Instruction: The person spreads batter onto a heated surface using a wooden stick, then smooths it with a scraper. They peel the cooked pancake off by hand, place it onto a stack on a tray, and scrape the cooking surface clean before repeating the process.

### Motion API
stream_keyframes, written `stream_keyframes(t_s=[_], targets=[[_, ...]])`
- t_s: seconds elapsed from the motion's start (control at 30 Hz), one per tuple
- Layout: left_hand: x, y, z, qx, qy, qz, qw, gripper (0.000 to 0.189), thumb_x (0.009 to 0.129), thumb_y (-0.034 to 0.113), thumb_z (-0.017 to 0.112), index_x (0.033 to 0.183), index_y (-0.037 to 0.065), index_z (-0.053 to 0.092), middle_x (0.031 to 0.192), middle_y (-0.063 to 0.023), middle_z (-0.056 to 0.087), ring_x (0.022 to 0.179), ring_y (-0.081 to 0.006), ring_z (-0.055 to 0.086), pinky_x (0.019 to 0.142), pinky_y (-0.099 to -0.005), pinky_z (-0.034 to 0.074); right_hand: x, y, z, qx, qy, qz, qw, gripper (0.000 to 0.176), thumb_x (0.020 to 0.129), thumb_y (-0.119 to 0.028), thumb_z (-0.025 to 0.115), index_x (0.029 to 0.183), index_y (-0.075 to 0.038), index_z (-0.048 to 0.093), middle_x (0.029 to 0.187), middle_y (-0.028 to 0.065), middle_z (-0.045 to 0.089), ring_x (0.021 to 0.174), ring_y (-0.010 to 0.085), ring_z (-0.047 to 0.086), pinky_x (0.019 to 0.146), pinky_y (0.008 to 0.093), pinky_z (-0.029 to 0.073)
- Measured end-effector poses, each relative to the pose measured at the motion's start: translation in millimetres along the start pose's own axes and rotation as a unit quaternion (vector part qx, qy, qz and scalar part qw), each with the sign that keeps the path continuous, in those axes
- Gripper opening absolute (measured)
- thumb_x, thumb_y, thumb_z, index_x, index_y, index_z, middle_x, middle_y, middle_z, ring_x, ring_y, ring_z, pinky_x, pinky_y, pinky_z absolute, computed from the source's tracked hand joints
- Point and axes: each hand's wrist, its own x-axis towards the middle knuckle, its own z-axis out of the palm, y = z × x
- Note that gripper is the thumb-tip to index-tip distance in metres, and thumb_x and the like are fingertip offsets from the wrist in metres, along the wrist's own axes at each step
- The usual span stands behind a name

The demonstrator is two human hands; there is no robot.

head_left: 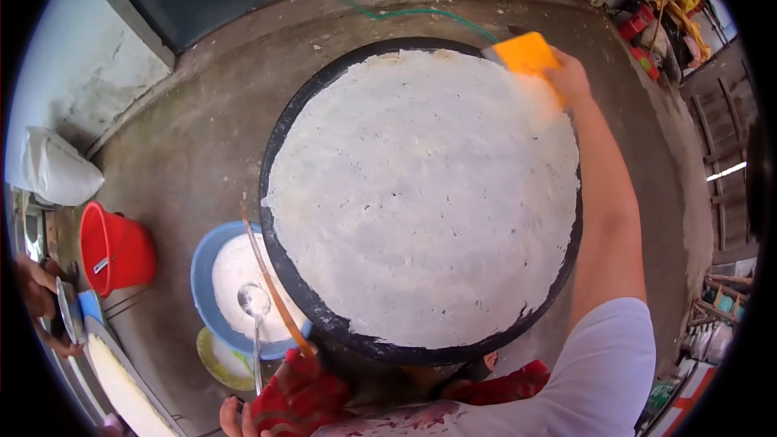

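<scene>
My right hand (570, 77) grips an orange scraper (524, 54) at the upper right rim of a large round black griddle (279, 125). A thin white layer of batter (421, 194) covers nearly the whole griddle, with small holes and a ragged edge. Low on the left, my left hand (233, 418) shows only curled fingers beside the red cloth (299, 396) over my legs; what they hold, if anything, is hidden. Nearby, a blue basin (202, 275) contains white batter, with a metal ladle (256, 316) dipped in it. A thin wooden stick (271, 275) leans across the basin.
A red bucket (117, 251) and a white sack (61, 166) stand at left. Below the basin sits a greenish bowl (218, 360). At the lower left edge, another person's hand (40, 291) is near a tray (121, 380). A green hose (429, 11) lies behind the griddle.
</scene>
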Motion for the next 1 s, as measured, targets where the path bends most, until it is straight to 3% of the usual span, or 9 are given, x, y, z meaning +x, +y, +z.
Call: stream_keyframes(t_s=[0.03, 0.13, 0.3, 0.47, 0.6, 0.77, 0.83, 0.87, 1.0], targets=[[3, 0, -1, 0.001, -0.003, -0.001, 1.000, 0.038, 0.090, 0.026, 0.037, 0.114, -0.002, 0.050, 0.122, -0.0216, 0.040, 0.111, -0.0370, 0.040, 0.093, -0.0424, 0.032, 2, -15, 9, 0.009, -0.035, -0.099, 0.994, 0.054, 0.073, -0.021, 0.062, 0.124, -0.024, 0.045, 0.115, 0.0087, 0.055, 0.103, 0.0223, 0.053, 0.089, 0.0331, 0.041], [4, -5, -2, 0.005, -0.006, -0.010, 1.000, 0.039, 0.090, 0.026, 0.038, 0.114, -0.002, 0.050, 0.121, -0.0215, 0.042, 0.112, -0.0375, 0.039, 0.094, -0.0435, 0.031, 1, -62, 10, -0.094, -0.014, -0.037, 0.995, 0.054, 0.073, -0.021, 0.063, 0.124, -0.024, 0.046, 0.115, 0.0075, 0.055, 0.104, 0.0218, 0.053, 0.089, 0.0327, 0.041], [4, -10, -3, 0.010, -0.018, -0.014, 1.000, 0.040, 0.088, 0.027, 0.039, 0.114, -0.002, 0.049, 0.123, -0.0213, 0.041, 0.112, -0.0379, 0.039, 0.095, -0.0450, 0.029, 36, -99, 50, -0.068, 0.010, -0.075, 0.995, 0.053, 0.072, -0.017, 0.063, 0.122, -0.024, 0.047, 0.113, 0.0080, 0.055, 0.103, 0.0239, 0.053, 0.088, 0.0339, 0.041], [0, -10, -6, 0.005, -0.016, -0.024, 1.000, 0.042, 0.087, 0.029, 0.041, 0.114, -0.002, 0.050, 0.123, -0.0214, 0.041, 0.112, -0.0384, 0.038, 0.095, -0.0464, 0.029, 21, -215, 102, 0.021, -0.038, -0.320, 0.946, 0.050, 0.071, -0.004, 0.061, 0.119, -0.017, 0.051, 0.106, 0.0113, 0.059, 0.095, 0.0235, 0.057, 0.085, 0.0310, 0.043], [-4, -6, -12, -0.012, -0.019, -0.030, 0.999, 0.043, 0.087, 0.031, 0.041, 0.113, -0.002, 0.051, 0.123, -0.0217, 0.041, 0.113, -0.0389, 0.038, 0.095, -0.0472, 0.029, -45, -315, 136, 0.155, -0.221, -0.447, 0.853, 0.050, 0.069, 0.005, 0.058, 0.115, -0.014, 0.054, 0.106, 0.0094, 0.060, 0.097, 0.0212, 0.057, 0.087, 0.0303, 0.043], [-22, -13, -17, -0.027, 0.004, -0.027, 0.999, 0.044, 0.087, 0.032, 0.041, 0.113, -0.002, 0.051, 0.123, -0.0220, 0.041, 0.113, -0.0391, 0.037, 0.095, -0.0473, 0.028, -208, -382, 119, 0.106, -0.349, -0.604, 0.709, 0.041, 0.071, 0.001, 0.055, 0.109, -0.013, 0.058, 0.104, 0.0100, 0.060, 0.088, 0.0225, 0.059, 0.081, 0.0326, 0.047], [-31, -17, -21, -0.032, 0.015, -0.024, 0.999, 0.044, 0.086, 0.032, 0.041, 0.113, -0.002, 0.051, 0.122, -0.0221, 0.041, 0.114, -0.0391, 0.037, 0.095, -0.0472, 0.028, -278, -371, 101, 0.135, -0.432, -0.627, 0.634, 0.027, 0.078, -0.015, 0.049, 0.102, -0.016, 0.062, 0.092, 0.0088, 0.063, 0.075, 0.0210, 0.062, 0.071, 0.0340, 0.049], [-36, -18, -23, -0.040, 0.020, -0.025, 0.999, 0.044, 0.086, 0.032, 0.041, 0.113, -0.002, 0.051, 0.122, -0.0222, 0.041, 0.114, -0.0390, 0.037, 0.095, -0.0472, 0.028, -313, -361, 80, 0.042, -0.419, -0.681, 0.599, 0.024, 0.079, -0.021, 0.048, 0.095, -0.016, 0.064, 0.084, 0.0074, 0.064, 0.074, 0.0220, 0.062, 0.068, 0.0337, 0.049], [-55, -24, -28, -0.073, 0.067, -0.011, 0.995, 0.041, 0.085, 0.030, 0.042, 0.109, -0.001, 0.054, 0.121, -0.0226, 0.043, 0.112, -0.0387, 0.039, 0.096, -0.0466, 0.027, -444, -257, 34, -0.094, -0.422, -0.765, 0.477, 0.013, 0.069, -0.018, 0.054, 0.067, -0.011, 0.064, 0.067, 0.0079, 0.063, 0.066, 0.0228, 0.061, 0.062, 0.0371, 0.046]])
